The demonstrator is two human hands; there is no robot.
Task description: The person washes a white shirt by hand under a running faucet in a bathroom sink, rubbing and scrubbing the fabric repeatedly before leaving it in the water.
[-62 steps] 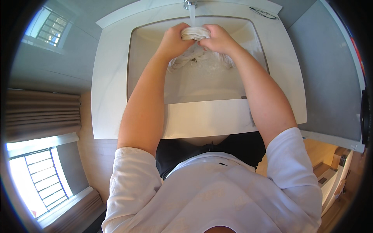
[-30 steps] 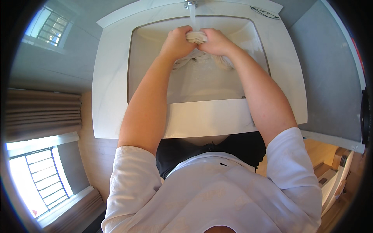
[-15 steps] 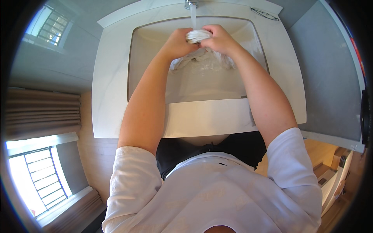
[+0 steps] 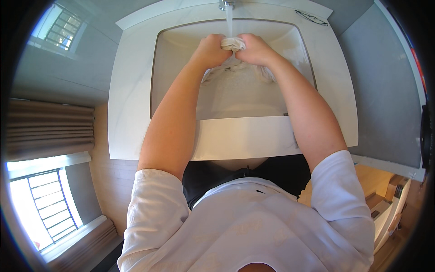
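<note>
A wet white cloth [image 4: 233, 44] is bunched between my two hands, just under the stream of water [image 4: 229, 23] from the metal faucet [image 4: 225, 4]. My left hand [image 4: 212, 51] is closed around its left end, and my right hand [image 4: 254, 49] grips the right end. Lower folds of the cloth hang into the white sink [image 4: 176, 97] and lie in shallow, rippling water below my wrists. My forearms partly cover these folds, and the fingertips of both hands are tucked out of sight.
A pale marble-look counter [image 4: 129, 90] surrounds the sink. Dark-framed eyeglasses [image 4: 311, 17] lie at its back right corner. A grey panel [image 4: 383, 86] stands along the right side. At the left are a barred window [image 4: 53, 206] and a brown curtain [image 4: 50, 129].
The bunched cloth between my hands looks smaller and more folded, and my thumbs have shifted on it. Both hands stay under the running water. The whole view has moved slightly.
</note>
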